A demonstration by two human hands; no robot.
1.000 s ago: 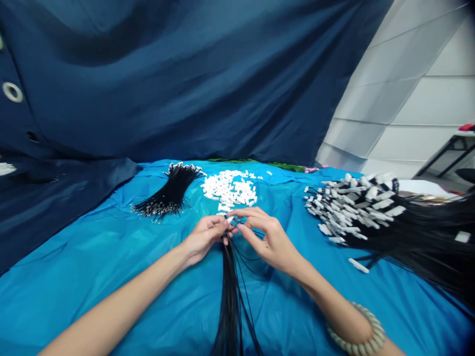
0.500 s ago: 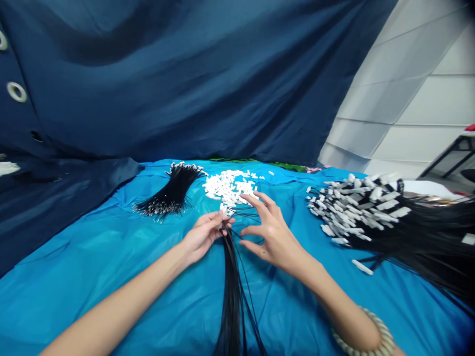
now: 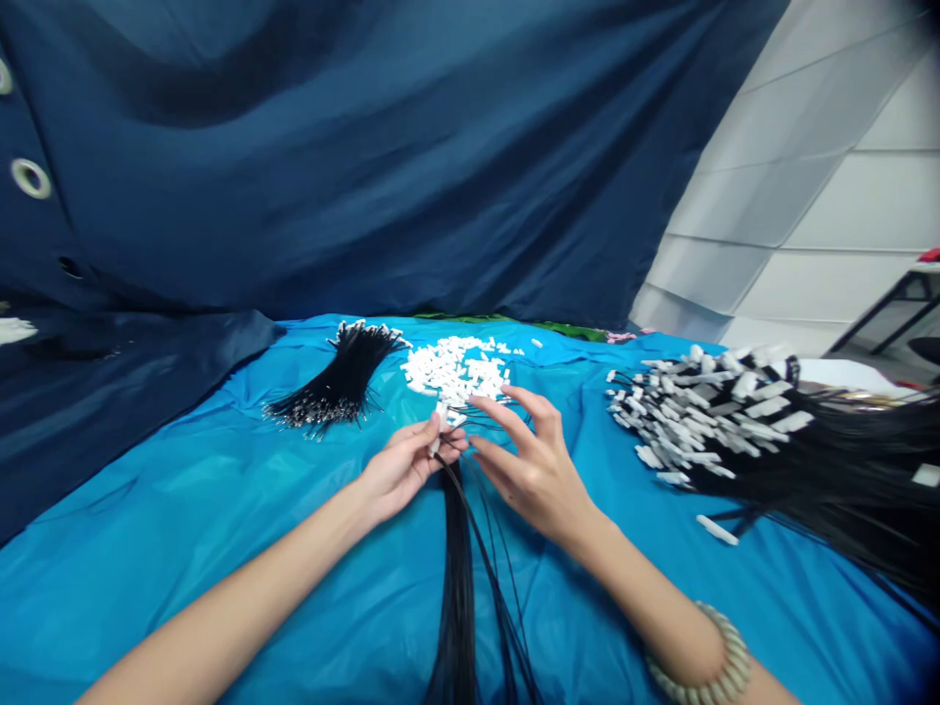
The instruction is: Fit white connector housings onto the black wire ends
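left fingers (image 3: 424,433) pinching white connector (image 3: 442,411), long axis pointing forward, right fingers (image 3: 506,422) spread

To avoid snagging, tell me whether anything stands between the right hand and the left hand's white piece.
Thin black wires and fingertips of the left hand lie between the right hand and the white piece.

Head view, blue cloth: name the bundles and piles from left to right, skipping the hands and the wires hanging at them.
bundle of short black wires → pile of loose white pieces → large heap of black wires with white pieces on their ends
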